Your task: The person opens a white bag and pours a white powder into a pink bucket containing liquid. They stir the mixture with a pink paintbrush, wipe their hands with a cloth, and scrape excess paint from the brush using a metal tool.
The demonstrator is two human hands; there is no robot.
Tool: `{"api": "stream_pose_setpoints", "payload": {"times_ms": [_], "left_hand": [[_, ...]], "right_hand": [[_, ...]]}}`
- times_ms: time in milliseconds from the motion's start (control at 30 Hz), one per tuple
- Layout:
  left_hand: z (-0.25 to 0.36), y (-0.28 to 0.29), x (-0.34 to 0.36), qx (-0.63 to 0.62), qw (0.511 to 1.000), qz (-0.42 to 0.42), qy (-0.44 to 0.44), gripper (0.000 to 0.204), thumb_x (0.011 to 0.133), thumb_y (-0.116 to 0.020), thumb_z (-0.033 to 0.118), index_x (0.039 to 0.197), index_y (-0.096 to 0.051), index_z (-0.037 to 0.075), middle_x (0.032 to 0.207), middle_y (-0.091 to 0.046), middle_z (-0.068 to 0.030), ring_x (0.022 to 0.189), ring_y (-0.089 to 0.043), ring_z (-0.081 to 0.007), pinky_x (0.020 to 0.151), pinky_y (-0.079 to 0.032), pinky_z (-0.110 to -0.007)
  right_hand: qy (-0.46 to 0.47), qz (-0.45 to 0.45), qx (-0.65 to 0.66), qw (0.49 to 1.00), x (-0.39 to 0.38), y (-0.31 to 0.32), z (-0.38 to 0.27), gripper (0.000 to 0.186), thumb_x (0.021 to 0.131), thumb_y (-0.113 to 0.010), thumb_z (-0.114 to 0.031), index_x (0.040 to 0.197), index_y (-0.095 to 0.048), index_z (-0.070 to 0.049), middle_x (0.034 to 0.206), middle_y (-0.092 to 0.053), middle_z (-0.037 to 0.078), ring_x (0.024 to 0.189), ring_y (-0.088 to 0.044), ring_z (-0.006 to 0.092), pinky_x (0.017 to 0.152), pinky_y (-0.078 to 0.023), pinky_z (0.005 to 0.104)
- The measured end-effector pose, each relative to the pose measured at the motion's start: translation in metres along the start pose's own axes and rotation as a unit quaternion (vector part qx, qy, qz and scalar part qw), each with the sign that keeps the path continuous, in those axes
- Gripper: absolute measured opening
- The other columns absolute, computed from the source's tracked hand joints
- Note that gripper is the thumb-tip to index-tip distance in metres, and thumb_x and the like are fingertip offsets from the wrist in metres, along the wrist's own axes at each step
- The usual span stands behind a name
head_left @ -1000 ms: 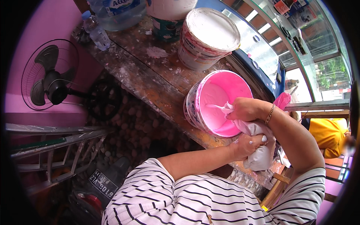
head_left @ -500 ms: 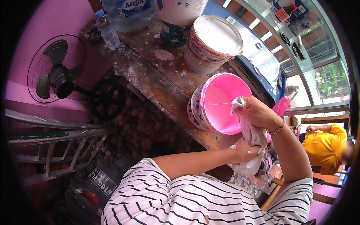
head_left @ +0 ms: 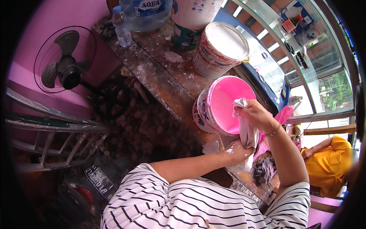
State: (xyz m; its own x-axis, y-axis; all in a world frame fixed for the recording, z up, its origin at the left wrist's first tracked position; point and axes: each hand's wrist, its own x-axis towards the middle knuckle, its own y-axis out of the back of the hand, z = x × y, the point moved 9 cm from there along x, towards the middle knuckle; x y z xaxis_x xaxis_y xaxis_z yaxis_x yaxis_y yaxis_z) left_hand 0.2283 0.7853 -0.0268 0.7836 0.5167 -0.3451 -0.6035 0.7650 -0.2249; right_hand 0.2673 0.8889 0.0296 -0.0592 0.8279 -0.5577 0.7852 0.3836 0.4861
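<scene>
White, wrinkled bag (head_left: 248,132) stretches near a round, pink-coated bucket (head_left: 205,108).

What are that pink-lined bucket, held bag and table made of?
Pink-lined bucket: probably smooth plastic, given its evenly rounded rim. Bag: likely thin, matte plastic film, limp and creased, though possibly cloth. Table: worn, spattered wood, showing a board seam.

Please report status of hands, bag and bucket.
Right hand grips pale bag high, left hand grips lower. Bag beside pink-lined bucket. White-topped bucket just behind.
</scene>
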Motion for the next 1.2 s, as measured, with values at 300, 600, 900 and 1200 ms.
{"api": "stream_pose_setpoints", "payload": {"times_ms": [300, 600, 900, 1200], "left_hand": [[0.007, 0.004, -0.013, 0.075, 0.988, 0.075, -0.115, 0.047, 0.082, -0.063, 0.028, 0.116, -0.052, -0.004, 0.109, -0.058, -0.0245, 0.105, -0.057, -0.0377, 0.089, -0.044, -0.041], [0.024, 0.020, -0.045, 0.237, 0.968, -0.011, -0.083, 0.063, 0.083, -0.064, 0.036, 0.125, -0.041, -0.005, 0.114, -0.052, -0.0268, 0.105, -0.055, -0.0400, 0.089, -0.044, -0.044], [0.091, 0.059, -0.103, 0.339, 0.916, 0.011, -0.213, 0.077, 0.074, -0.074, 0.038, 0.129, -0.039, -0.002, 0.107, -0.052, -0.0256, 0.100, -0.055, -0.0428, 0.085, -0.045, -0.045], [0.160, 0.059, -0.108, 0.396, 0.840, 0.169, -0.331, 0.106, 0.064, -0.077, 0.050, 0.133, -0.026, -0.013, 0.124, -0.041, -0.0310, 0.115, -0.042, -0.0438, 0.103, -0.028, -0.051]], "right_hand": [[0.047, 0.063, 0.019, 0.997, -0.020, 0.005, -0.009, 0.014, 0.092, -0.055, -0.012, 0.090, -0.064, -0.001, 0.082, -0.061, -0.001, 0.078, -0.053, 0.0070, 0.072, -0.044, 0.0246], [0.093, 0.136, 0.119, 0.979, -0.068, 0.011, -0.013, 0.014, 0.094, -0.053, -0.012, 0.091, -0.064, -0.002, 0.083, -0.061, 0.000, 0.079, -0.053, 0.0062, 0.071, -0.044, 0.0241], [0.199, 0.291, 0.241, 0.904, -0.132, 0.022, -0.054, 0.013, 0.094, -0.052, -0.007, 0.094, -0.063, -0.001, 0.087, -0.061, 0.000, 0.079, -0.054, 0.0059, 0.072, -0.042, 0.0215], [0.204, 0.245, 0.447, 0.836, -0.120, 0.000, -0.079, 0.013, 0.095, -0.053, -0.014, 0.096, -0.062, -0.004, 0.087, -0.063, 0.001, 0.077, -0.058, 0.0064, 0.068, -0.046, 0.0211]]}}
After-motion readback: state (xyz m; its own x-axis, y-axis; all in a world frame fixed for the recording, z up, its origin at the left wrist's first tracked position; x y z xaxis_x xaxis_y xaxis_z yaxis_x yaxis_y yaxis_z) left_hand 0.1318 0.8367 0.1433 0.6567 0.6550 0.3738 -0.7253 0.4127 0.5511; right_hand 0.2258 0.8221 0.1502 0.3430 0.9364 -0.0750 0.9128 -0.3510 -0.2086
